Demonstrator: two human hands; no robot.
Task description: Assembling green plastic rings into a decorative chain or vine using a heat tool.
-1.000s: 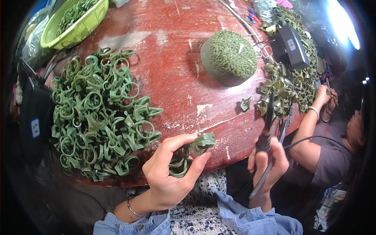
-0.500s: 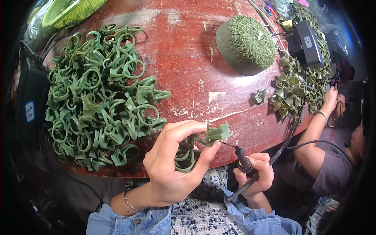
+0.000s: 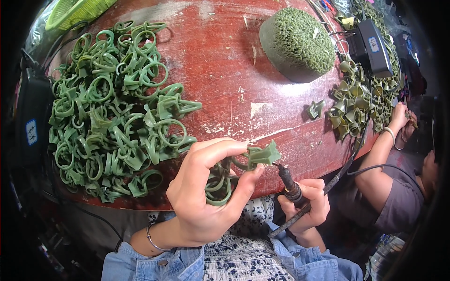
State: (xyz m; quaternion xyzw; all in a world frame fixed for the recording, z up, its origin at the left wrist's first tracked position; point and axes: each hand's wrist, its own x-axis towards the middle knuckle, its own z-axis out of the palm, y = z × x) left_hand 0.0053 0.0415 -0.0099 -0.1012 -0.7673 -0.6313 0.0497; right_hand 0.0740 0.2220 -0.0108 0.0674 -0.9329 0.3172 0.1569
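Observation:
My left hand (image 3: 199,199) pinches a green wax ring (image 3: 265,154) between thumb and index finger, its flared, block-like head pointing right. More green rings (image 3: 219,191) hang in the curl of that hand, partly hidden by the fingers. In my right hand (image 3: 310,206) is a corded wax pen (image 3: 288,181), shaped like a small soldering iron. Its thin dark tip is at the lower edge of the ring's head; whether they touch, I cannot tell. To the left of my hands lies a large heap of similar green rings (image 3: 129,140).
On the worn red table (image 3: 220,93) stands a round green block (image 3: 300,47) with a bristly top. Beside it lie a loose green piece (image 3: 316,109), an olive heap (image 3: 351,100) and a black box (image 3: 375,49). A co-worker's arm (image 3: 379,159) is at right, a basket (image 3: 72,16) far left.
The pen's tip has shifted from below the ring's band to the edge of its head. My left hand keeps its pinch on the ring. The whole view has shifted slightly.

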